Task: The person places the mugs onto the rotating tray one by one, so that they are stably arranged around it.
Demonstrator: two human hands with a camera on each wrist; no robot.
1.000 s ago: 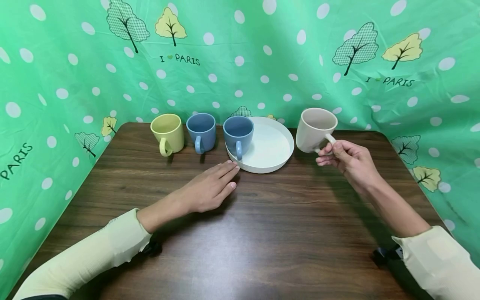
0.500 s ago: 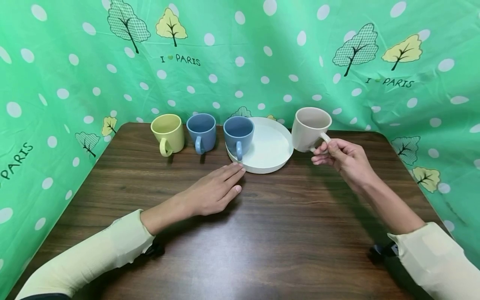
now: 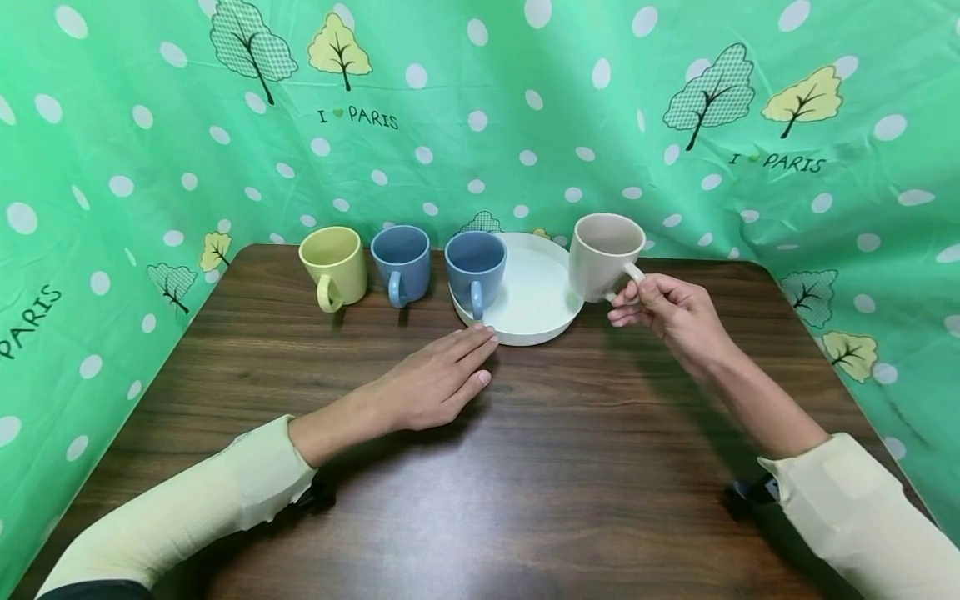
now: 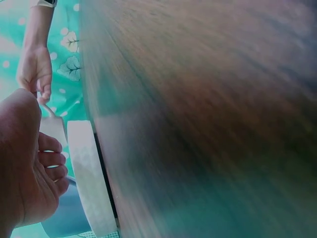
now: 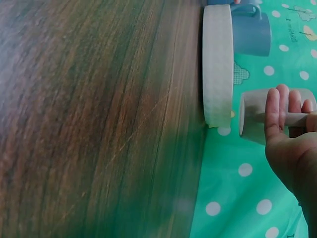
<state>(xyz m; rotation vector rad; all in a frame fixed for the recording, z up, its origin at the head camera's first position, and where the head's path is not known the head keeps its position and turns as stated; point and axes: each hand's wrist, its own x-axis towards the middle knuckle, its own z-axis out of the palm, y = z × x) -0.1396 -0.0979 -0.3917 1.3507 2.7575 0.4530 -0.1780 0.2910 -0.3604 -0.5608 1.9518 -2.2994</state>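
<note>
Our right hand (image 3: 671, 317) pinches the grey mug (image 3: 606, 258) by its handle and holds it up off the table (image 3: 555, 467), by the right side of the tray (image 3: 536, 292). Our left hand (image 3: 442, 379) has straight fingers, with tips at the tray's front; we can't tell if they touch. One blue mug (image 3: 475, 267) sits in the tray, just past those fingers.

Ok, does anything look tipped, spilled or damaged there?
Nothing stands out. No spill or damage shows; the yellow mug, outer blue mug and tray's blue mug stand upright. The last sits off-centre, at the left side of the white tray. The grey mug is raised, held by the right hand.
</note>
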